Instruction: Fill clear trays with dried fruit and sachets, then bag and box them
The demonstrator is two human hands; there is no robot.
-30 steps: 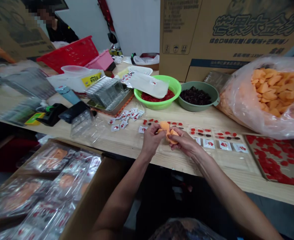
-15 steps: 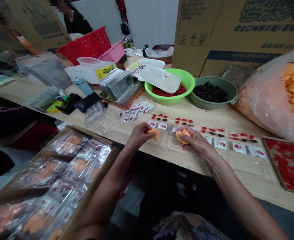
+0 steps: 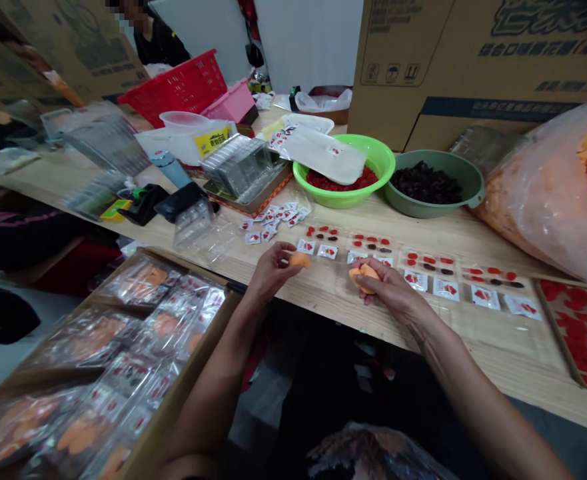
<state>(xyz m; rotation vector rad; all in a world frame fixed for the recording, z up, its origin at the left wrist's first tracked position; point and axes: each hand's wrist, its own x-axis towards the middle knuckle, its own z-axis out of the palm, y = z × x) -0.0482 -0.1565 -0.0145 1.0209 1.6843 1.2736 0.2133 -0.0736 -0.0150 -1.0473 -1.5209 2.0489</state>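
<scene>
My left hand [image 3: 272, 267] pinches a thin orange chip-like piece [image 3: 300, 259] above the front of the table. A small bunch of the same orange pieces [image 3: 363, 277] is gripped in my right hand [image 3: 386, 287]. Beneath and beyond both hands lies a row of clear plastic trays [image 3: 333, 267]. Their far compartments hold red pieces [image 3: 372, 238] and dark pieces [image 3: 430, 267]. White printed sachets [image 3: 446, 289] sit in front of those pieces. The near compartments are partly hidden by my hands.
Loose sachets [image 3: 273, 220] lie left of the trays. Behind stand a bright green basin [image 3: 343, 198], a dull green bowl [image 3: 423, 212] and a bag of orange pieces [image 3: 538, 193]. A red-filled tray [image 3: 580, 327] is at right, a carton of packed trays [image 3: 213, 333] at lower left. Another person [image 3: 160, 40] is beyond.
The view has shifted slightly, so the table things appear a little further right. Both hands keep hold of their orange pieces; the left hand's piece has turned a little.
</scene>
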